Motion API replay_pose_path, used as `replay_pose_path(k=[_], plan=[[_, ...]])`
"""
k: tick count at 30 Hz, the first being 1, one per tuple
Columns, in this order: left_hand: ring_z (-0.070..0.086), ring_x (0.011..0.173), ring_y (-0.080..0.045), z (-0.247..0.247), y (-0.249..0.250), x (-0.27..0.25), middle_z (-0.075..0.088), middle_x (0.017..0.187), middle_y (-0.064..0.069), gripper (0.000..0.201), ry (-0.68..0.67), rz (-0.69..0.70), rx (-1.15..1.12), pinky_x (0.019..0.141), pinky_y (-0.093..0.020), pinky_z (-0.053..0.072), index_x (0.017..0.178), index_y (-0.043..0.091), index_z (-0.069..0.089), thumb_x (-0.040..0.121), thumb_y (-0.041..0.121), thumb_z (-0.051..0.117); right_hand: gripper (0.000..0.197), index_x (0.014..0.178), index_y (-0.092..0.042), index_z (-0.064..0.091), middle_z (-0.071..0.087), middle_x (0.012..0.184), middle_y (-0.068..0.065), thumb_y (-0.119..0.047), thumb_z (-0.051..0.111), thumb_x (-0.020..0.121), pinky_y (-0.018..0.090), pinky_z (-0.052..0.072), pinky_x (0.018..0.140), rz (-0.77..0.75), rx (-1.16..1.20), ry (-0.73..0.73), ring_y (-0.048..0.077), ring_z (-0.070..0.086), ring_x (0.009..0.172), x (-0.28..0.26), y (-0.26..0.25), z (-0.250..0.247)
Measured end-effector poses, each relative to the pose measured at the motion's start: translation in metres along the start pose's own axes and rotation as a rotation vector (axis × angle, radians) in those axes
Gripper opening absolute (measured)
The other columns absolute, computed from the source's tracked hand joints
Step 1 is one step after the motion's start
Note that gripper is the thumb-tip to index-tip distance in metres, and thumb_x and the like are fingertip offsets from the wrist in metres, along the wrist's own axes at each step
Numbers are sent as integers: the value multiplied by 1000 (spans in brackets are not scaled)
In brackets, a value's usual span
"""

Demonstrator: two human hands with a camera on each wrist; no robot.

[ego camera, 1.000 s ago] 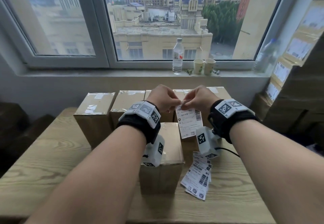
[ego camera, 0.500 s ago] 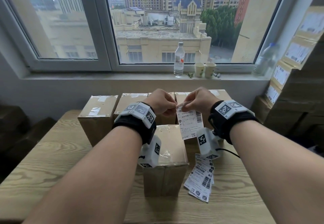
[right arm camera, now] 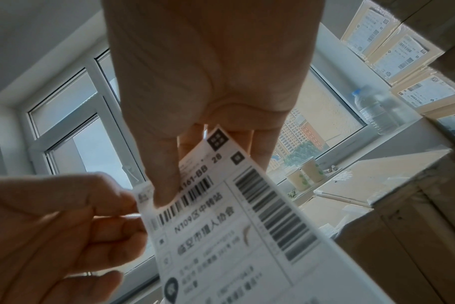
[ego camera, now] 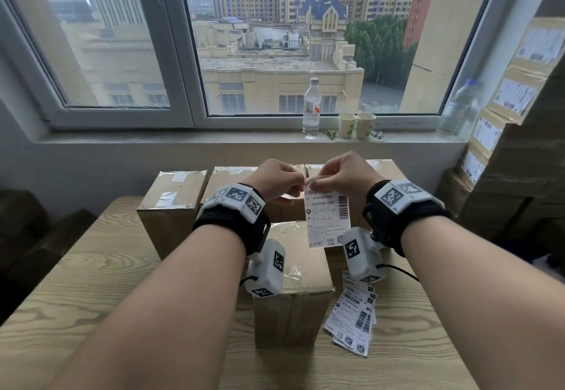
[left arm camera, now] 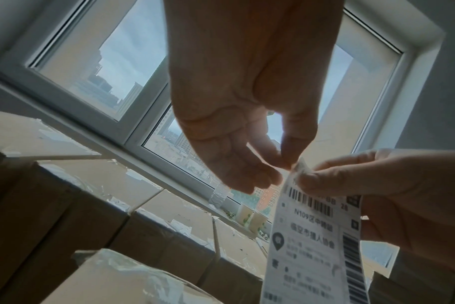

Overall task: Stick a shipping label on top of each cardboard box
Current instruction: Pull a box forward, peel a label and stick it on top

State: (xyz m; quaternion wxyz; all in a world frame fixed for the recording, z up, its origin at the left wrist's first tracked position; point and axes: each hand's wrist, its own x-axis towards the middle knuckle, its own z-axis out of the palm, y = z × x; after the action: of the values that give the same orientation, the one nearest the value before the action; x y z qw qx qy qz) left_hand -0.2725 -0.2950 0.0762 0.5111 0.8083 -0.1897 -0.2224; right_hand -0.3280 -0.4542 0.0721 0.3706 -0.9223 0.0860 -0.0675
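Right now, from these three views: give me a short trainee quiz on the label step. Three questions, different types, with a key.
1. True or false: the white printed shipping label held in the air is already stuck on the nearest brown cardboard box.
2. Which hands pinch the label's top edge? A) left hand only B) right hand only C) both
3. Fill in: the loose stack of spare white labels lies on the wooden table, on the ____ side of the nearest box.

Key: 1 false; 2 C; 3 right
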Motion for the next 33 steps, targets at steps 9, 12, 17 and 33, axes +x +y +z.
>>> replay_pose_path(k=[9, 12, 17, 33], plan=[[65, 67, -16, -4, 3, -4, 68, 68, -7, 19, 10, -77, -285, 64, -26, 55, 77, 6, 62, 95, 9, 56, 15, 87, -30, 69, 75, 91, -7, -32, 79, 76, 39, 59, 80, -160, -51, 163, 11, 69, 85, -2, -12, 10], [63, 59, -13, -5, 2, -3, 67, 54, -2, 23, 53, -99, -318, 57, -22, 55, 74, 5, 60, 96, 7, 54, 12, 93, -26, 76, 75, 92, -7, -28, 76, 81, 35, 57, 82, -177, -70, 199, 10, 67, 86, -3, -15, 12], [64, 56, -13, -11, -1, -3, 68, 62, -7, 19, 57, -118, -359, 55, -21, 56, 75, 4, 62, 94, 7, 58, 17, 100, -20, 76, 75, 98, -4, -24, 73, 84, 23, 52, 74, -192, -88, 207, 10, 66, 86, -2, -18, 17], [67, 55, -15, -25, -16, 12, 66, 73, -11, 12, 54, -133, -431, 59, -24, 59, 95, 5, 57, 89, -5, 61, 7, 79, -27, 71, 70, 85, -10, -26, 77, 79, 26, 53, 80, -187, -146, 201, 9, 64, 85, 13, -23, 29]])
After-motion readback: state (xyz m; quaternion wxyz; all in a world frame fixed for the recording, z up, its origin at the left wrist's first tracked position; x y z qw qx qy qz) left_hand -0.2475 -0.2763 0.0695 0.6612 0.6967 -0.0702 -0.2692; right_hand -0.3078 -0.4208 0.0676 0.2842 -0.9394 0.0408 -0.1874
